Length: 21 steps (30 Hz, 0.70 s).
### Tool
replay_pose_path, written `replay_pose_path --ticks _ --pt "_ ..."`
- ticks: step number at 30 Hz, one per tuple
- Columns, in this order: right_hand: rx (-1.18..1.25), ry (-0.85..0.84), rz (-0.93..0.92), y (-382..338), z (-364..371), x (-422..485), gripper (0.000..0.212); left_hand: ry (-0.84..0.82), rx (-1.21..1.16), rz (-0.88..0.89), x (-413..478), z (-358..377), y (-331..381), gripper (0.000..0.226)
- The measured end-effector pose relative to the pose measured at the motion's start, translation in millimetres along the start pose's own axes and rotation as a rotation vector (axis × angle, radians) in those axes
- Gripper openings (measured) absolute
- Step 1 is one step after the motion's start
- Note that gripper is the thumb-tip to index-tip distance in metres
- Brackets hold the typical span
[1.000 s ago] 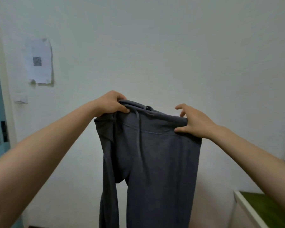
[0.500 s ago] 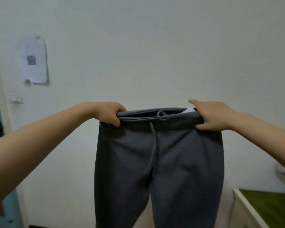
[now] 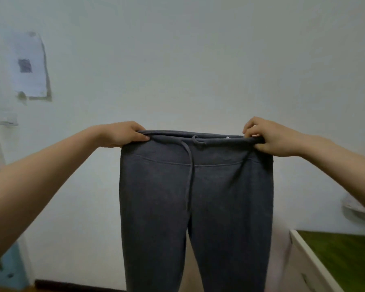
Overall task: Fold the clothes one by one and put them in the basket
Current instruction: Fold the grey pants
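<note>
Watching through the head camera, I saw both bare arms stretched forward and a pair of grey pants point(image 3: 196, 207) held up in the air before a white wall point(image 3: 198, 60). The left hand point(image 3: 122, 134) gripped the left end of the waistband point(image 3: 219, 140), fingers curled over the top edge and thumb pressed on the front. The right hand point(image 3: 270, 137) pinched the right end the same way, bent fingers over the rim and thumb on the cloth below. Between the two grips the waistband ran taut and nearly level, its front toward me. About midway between them sat the knot of the drawstring point(image 3: 190, 165), with one end hanging down the front. Below the grips the pants hung free, touching nothing I could see; the two legs parted lower down and ran out of the bottom of the view. Above and well left of the left grip, a sheet of paper point(image 3: 30, 66) with a dark square was stuck to the wall, and a small switch point(image 3: 7, 120) sat under it. Below and right of the right grip stood the corner of a white table point(image 3: 299, 249) with a green top. A pale blurred shape under the right forearm I could not make out. Dark skirting point(image 3: 72, 284) lined the foot of the wall, far below the left grip.
</note>
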State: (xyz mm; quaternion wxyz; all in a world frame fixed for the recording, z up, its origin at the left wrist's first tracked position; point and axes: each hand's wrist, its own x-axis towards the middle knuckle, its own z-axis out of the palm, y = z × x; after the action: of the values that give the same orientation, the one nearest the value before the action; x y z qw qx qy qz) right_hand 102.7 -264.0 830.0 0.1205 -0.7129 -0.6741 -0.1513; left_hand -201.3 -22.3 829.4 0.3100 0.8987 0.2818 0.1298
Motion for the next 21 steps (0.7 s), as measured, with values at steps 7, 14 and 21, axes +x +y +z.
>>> replay_pose_path --ticks 7,14,21 --pt "-0.129 -0.309 0.093 -15.5 -5.4 5.5 0.024 0.179 0.473 0.079 16.6 7.7 12.9 0.027" --pt "-0.191 -0.283 0.154 -9.5 0.6 4.0 0.016 0.193 0.596 0.115 13.7 5.0 10.6 0.026" --pt "0.752 0.072 0.492 18.3 6.4 -0.3 0.015 0.1 -0.022 0.028 5.6 3.8 0.6 0.024"
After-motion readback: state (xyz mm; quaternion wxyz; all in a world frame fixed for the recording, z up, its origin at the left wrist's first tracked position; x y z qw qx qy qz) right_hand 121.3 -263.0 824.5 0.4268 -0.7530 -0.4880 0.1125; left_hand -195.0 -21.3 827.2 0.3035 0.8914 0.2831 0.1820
